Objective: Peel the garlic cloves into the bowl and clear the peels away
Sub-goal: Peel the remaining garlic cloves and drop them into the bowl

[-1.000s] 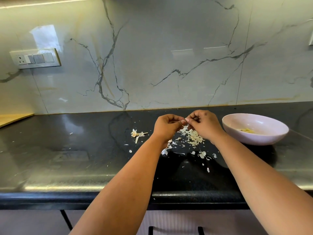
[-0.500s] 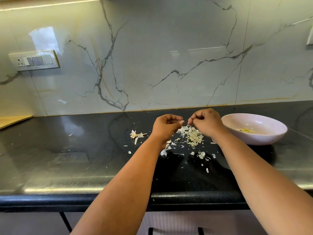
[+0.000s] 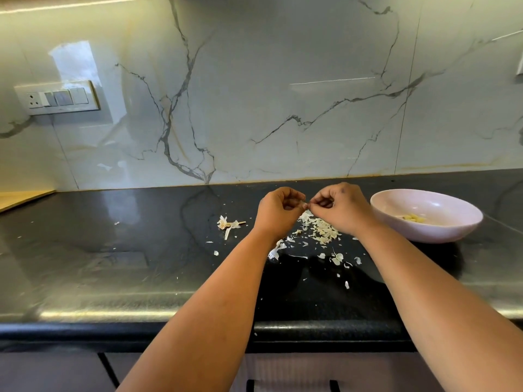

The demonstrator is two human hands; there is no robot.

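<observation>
A switch panel [image 3: 56, 98] sits on the marble wall at far left. On the dark table [image 3: 113, 264], a garlic stem with husk [image 3: 227, 223] lies left of the hands. The left hand [image 3: 278, 212] and right hand [image 3: 338, 207] meet above the table, fingertips touching, each grip pinched together on a small garlic clove [image 3: 305, 205] that is barely visible between them. Below them, a pile of peels [image 3: 322, 232] is scattered on the table. Further right, a pale bowl [image 3: 452, 222] holds peeled cloves [image 3: 413, 218].
</observation>
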